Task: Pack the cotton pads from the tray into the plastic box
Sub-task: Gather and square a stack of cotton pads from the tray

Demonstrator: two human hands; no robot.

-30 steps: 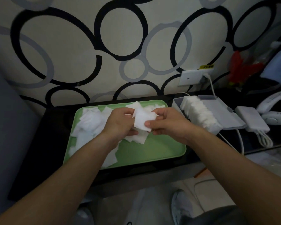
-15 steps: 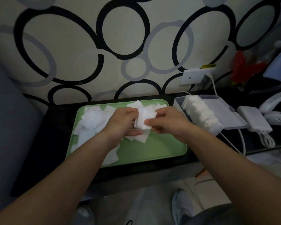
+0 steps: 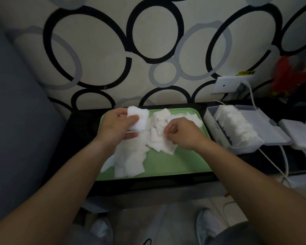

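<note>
A green tray [image 3: 175,167] on the dark table holds several loose white cotton pads [image 3: 131,161]. Over the tray's back left, my left hand [image 3: 117,126] grips a small stack of pads [image 3: 138,119] between thumb and fingers. My right hand [image 3: 182,133] is lower, over the middle of the tray, its fingers curled and pinching at a pad [image 3: 159,133] in the pile. To the right of the tray stands the clear plastic box [image 3: 212,121], lid open, with a row of pads [image 3: 237,126] standing on edge inside.
A white charger [image 3: 300,135] with cables lies right of the box lid. A wall socket [image 3: 228,84] with a plugged cable sits behind the box. A grey sofa arm [image 3: 16,121] borders the table on the left. My shoes [image 3: 208,225] show below.
My hands have parted. The left hand kept the stack of pads and moved left; the right hand let go of it and dropped to the pile in the tray.
</note>
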